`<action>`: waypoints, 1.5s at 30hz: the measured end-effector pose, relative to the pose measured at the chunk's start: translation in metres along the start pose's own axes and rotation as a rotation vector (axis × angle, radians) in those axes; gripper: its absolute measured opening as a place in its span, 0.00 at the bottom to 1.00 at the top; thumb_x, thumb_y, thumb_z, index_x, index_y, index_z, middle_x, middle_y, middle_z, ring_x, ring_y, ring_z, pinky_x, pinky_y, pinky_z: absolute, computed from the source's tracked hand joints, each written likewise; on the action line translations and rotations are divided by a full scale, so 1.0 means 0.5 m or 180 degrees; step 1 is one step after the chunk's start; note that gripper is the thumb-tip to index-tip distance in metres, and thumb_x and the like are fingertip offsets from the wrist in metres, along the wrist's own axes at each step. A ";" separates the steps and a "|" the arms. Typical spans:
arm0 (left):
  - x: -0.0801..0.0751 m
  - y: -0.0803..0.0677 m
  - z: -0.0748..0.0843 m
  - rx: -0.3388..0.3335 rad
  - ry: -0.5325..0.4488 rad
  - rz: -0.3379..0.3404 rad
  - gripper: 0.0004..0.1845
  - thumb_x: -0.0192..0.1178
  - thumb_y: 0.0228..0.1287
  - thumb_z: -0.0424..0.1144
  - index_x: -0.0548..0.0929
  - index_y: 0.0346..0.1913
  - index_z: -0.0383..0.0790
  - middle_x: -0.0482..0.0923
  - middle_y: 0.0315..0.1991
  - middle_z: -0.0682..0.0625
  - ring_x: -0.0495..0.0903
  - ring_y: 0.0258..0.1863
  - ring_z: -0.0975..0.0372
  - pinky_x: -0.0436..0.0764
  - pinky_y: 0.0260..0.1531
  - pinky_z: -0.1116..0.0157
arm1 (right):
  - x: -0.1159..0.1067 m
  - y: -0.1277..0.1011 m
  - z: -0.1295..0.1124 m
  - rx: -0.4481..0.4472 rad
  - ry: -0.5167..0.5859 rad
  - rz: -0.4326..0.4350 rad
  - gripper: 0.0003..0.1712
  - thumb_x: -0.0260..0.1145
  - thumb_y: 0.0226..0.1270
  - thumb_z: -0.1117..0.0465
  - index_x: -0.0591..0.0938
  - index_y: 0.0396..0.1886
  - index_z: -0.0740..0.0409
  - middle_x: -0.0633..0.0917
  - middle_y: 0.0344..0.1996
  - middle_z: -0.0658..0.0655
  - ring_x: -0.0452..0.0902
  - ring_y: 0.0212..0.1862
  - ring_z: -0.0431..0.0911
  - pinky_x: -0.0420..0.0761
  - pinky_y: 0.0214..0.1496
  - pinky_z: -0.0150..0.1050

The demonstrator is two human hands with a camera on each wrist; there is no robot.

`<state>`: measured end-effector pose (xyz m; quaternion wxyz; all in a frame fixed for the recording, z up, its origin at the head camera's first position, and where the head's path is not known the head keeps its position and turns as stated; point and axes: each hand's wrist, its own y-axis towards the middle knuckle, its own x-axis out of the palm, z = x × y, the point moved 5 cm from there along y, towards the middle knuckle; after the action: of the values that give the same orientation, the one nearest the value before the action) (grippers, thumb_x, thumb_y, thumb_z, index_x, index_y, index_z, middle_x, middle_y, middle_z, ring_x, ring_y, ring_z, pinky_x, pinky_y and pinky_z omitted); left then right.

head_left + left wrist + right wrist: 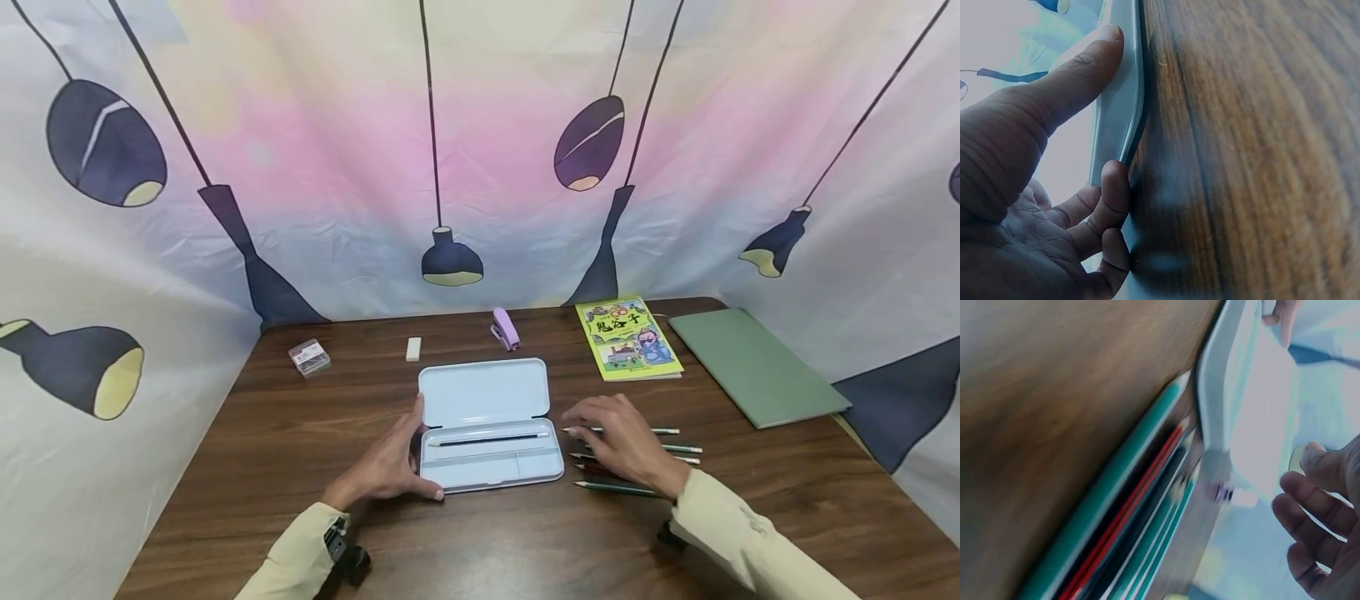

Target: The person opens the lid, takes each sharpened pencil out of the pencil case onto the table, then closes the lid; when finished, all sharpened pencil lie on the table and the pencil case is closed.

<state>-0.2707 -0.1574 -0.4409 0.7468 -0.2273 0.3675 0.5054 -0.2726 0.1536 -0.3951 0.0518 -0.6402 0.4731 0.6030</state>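
A white pencil case [483,387] lies with its lid folded back on the table. One dark pencil [491,439] rests in its long upper compartment. My left hand [384,465] holds the case at its left end, the thumb along the front side and the fingers around the left edge, as the left wrist view shows. My right hand [621,437] hovers over several pencils [617,487] right of the case, fingers loosely bent with nothing in them. Green, red and dark pencils [1107,487] lie side by side in the right wrist view, tips toward the case.
Behind the case are a white eraser [413,349] and a purple stapler [506,329]. A small clear box [310,357] sits at the back left. At the back right lie a yellow book [628,340] and a green folder [757,367]. A patterned curtain [337,167] hangs behind the wooden table [480,550].
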 end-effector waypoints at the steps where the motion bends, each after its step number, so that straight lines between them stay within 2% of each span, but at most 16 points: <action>1: 0.001 -0.001 0.000 0.0005 -0.0007 -0.0005 0.73 0.76 0.25 0.58 0.37 0.71 0.41 0.64 0.51 0.46 0.66 0.38 0.61 0.68 0.35 0.66 | 0.011 0.011 -0.007 -0.0024 0.0003 -0.0061 0.11 0.69 0.53 0.63 0.84 0.38 0.53 0.83 0.37 0.47 0.76 0.42 0.40 0.67 0.40 0.39; 7: 0.003 -0.001 0.002 0.0018 -0.0029 0.0018 0.73 0.77 0.25 0.56 0.37 0.71 0.41 0.64 0.52 0.46 0.67 0.42 0.59 0.68 0.40 0.63 | 0.071 0.049 -0.032 -0.0097 -0.0160 -0.0499 0.13 0.68 0.55 0.59 0.84 0.42 0.52 0.83 0.39 0.49 0.76 0.42 0.41 0.68 0.41 0.38; 11: 0.003 0.000 0.003 0.0014 -0.0035 0.0022 0.73 0.77 0.25 0.56 0.37 0.72 0.42 0.64 0.52 0.46 0.66 0.43 0.59 0.68 0.42 0.61 | 0.105 0.048 -0.038 -0.0166 -0.0271 -0.0753 0.14 0.67 0.56 0.57 0.83 0.43 0.53 0.83 0.39 0.50 0.75 0.40 0.41 0.68 0.40 0.39; 16: 0.002 -0.001 0.004 0.0010 -0.0008 -0.0012 0.72 0.76 0.26 0.57 0.37 0.71 0.41 0.64 0.51 0.46 0.66 0.43 0.59 0.68 0.42 0.60 | 0.131 0.034 -0.041 -0.0214 -0.0500 -0.0915 0.15 0.66 0.58 0.56 0.81 0.45 0.53 0.81 0.42 0.52 0.73 0.44 0.44 0.69 0.44 0.41; 22: 0.003 -0.003 0.007 0.0030 -0.0046 -0.0021 0.72 0.76 0.27 0.57 0.36 0.71 0.40 0.64 0.51 0.45 0.66 0.43 0.58 0.68 0.42 0.60 | 0.138 0.024 -0.041 -0.0204 -0.0620 -0.0848 0.11 0.65 0.59 0.59 0.82 0.43 0.52 0.79 0.39 0.52 0.71 0.43 0.45 0.64 0.40 0.40; 28: 0.003 -0.003 0.005 0.0035 -0.0043 -0.0011 0.73 0.76 0.27 0.57 0.36 0.71 0.40 0.64 0.53 0.44 0.65 0.47 0.57 0.66 0.48 0.56 | 0.142 0.024 -0.042 -0.0204 -0.0488 -0.0746 0.10 0.66 0.57 0.62 0.81 0.40 0.51 0.75 0.36 0.50 0.71 0.39 0.43 0.63 0.37 0.37; 32: 0.003 -0.003 0.004 0.0007 -0.0037 -0.0005 0.73 0.76 0.26 0.57 0.36 0.71 0.41 0.64 0.53 0.44 0.65 0.46 0.58 0.66 0.46 0.57 | 0.146 0.024 -0.041 -0.0120 -0.0386 -0.0775 0.11 0.65 0.58 0.62 0.80 0.42 0.51 0.77 0.38 0.50 0.70 0.41 0.42 0.62 0.37 0.36; 37: 0.005 -0.004 0.002 -0.0023 -0.0039 -0.0009 0.73 0.77 0.25 0.57 0.36 0.71 0.41 0.63 0.55 0.44 0.64 0.48 0.57 0.65 0.50 0.55 | 0.145 0.021 -0.040 0.0085 -0.0198 -0.0813 0.09 0.64 0.59 0.64 0.83 0.39 0.49 0.79 0.36 0.47 0.70 0.41 0.41 0.62 0.38 0.36; 40: 0.004 -0.004 0.002 -0.0031 -0.0064 -0.0005 0.73 0.76 0.26 0.56 0.36 0.71 0.42 0.63 0.56 0.43 0.64 0.51 0.56 0.63 0.52 0.54 | 0.141 0.023 -0.039 0.0140 -0.0052 -0.0690 0.08 0.65 0.57 0.65 0.84 0.35 0.49 0.80 0.34 0.45 0.71 0.40 0.40 0.63 0.37 0.36; 45: 0.002 -0.005 0.004 -0.0011 -0.0089 -0.0002 0.72 0.76 0.27 0.56 0.37 0.71 0.41 0.62 0.57 0.41 0.64 0.52 0.54 0.62 0.54 0.52 | 0.135 0.026 -0.032 0.0244 0.0461 -0.0488 0.09 0.68 0.53 0.67 0.83 0.34 0.51 0.81 0.31 0.44 0.72 0.37 0.39 0.66 0.39 0.39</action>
<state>-0.2675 -0.1564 -0.4404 0.7516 -0.2217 0.3561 0.5090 -0.2817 0.0993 -0.4398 0.0879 -0.7141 0.4479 0.5308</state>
